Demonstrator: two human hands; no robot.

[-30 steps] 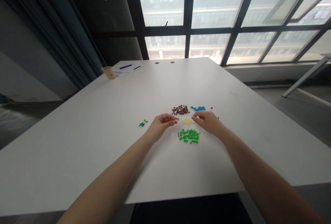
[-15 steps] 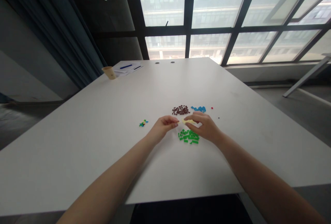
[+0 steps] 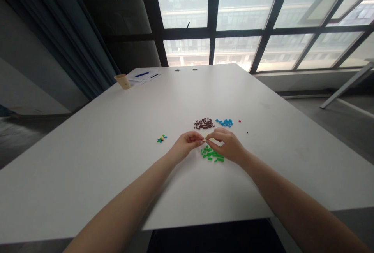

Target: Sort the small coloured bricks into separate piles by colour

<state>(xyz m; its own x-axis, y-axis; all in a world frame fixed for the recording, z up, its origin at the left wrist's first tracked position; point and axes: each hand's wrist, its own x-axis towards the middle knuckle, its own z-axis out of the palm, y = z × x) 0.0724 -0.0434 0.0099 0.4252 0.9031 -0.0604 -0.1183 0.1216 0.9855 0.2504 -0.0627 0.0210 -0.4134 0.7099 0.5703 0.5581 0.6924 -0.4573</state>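
Observation:
My left hand (image 3: 187, 144) pinches a small pale yellow toy brick (image 3: 203, 140) between thumb and fingers. From the other side, my right hand (image 3: 228, 143) has its thumb and fingertips closed at the same brick, so the two hands nearly meet. Behind the right fingers lie more pale yellow bricks (image 3: 208, 135), mostly hidden. A pile of green bricks (image 3: 210, 155) spreads just below the hands, partly covered by the right one. Brown bricks (image 3: 204, 123) and blue bricks (image 3: 226, 123) lie beyond the fingertips.
A small mixed-colour cluster of bricks (image 3: 161, 139) lies left of my hands on the white table (image 3: 122, 159). One red piece (image 3: 239, 121) and a tiny dark piece (image 3: 247, 132) lie at right. A paper cup (image 3: 124, 82) and papers (image 3: 149, 77) with pens stand far left.
My right hand has moved left from over the yellow bricks to the left fingertips, and its fingers have closed. The left hand has shifted slightly to the right.

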